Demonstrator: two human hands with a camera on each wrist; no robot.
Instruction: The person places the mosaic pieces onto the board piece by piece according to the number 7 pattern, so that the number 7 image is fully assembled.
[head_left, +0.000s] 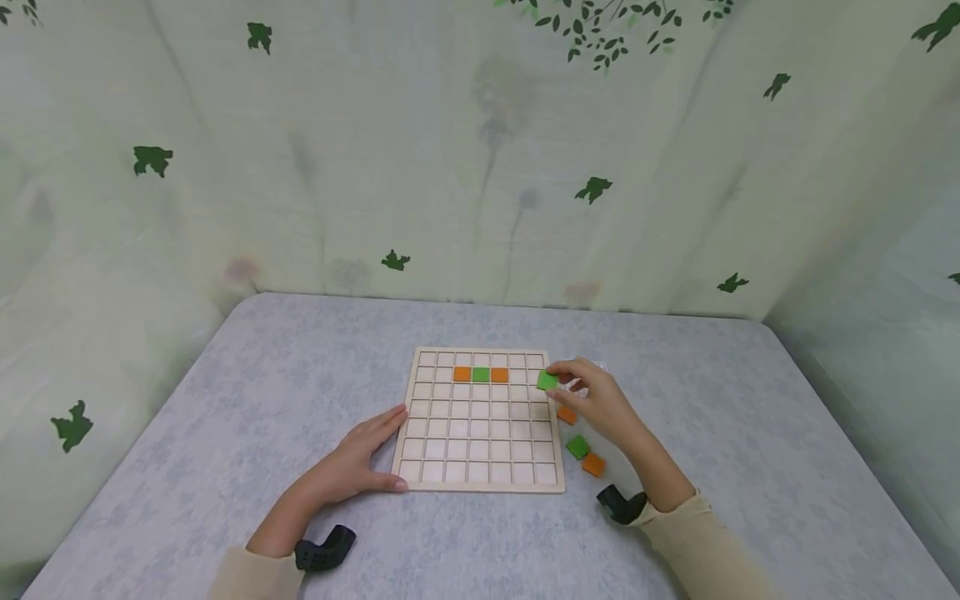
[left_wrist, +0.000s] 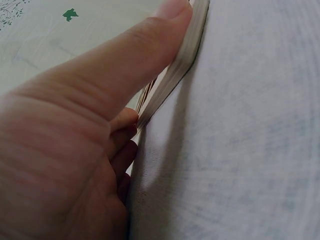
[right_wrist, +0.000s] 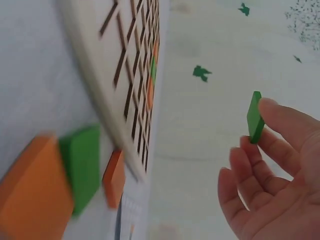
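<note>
A square wooden grid board [head_left: 480, 429] lies on the table. In its second row from the back, two orange tiles, the left one [head_left: 462, 374] and the right one [head_left: 499, 375], flank a green tile [head_left: 481, 375]. My right hand [head_left: 600, 404] pinches another green tile [right_wrist: 255, 117] between thumb and fingertips, raised over the board's right edge near the back. With thumb and fingers spread, my left hand [head_left: 352, 462] touches the board's left edge; the left wrist view shows the thumb [left_wrist: 125, 60] against the board's rim [left_wrist: 175, 75].
Right of the board lie an orange tile [head_left: 567, 415], a green tile [head_left: 578, 447] and a second orange tile [head_left: 593, 464]. Something clear and shiny [head_left: 600, 365] is partly hidden behind my right hand. A patterned curtain [head_left: 450, 167] stands behind the table [head_left: 315, 358].
</note>
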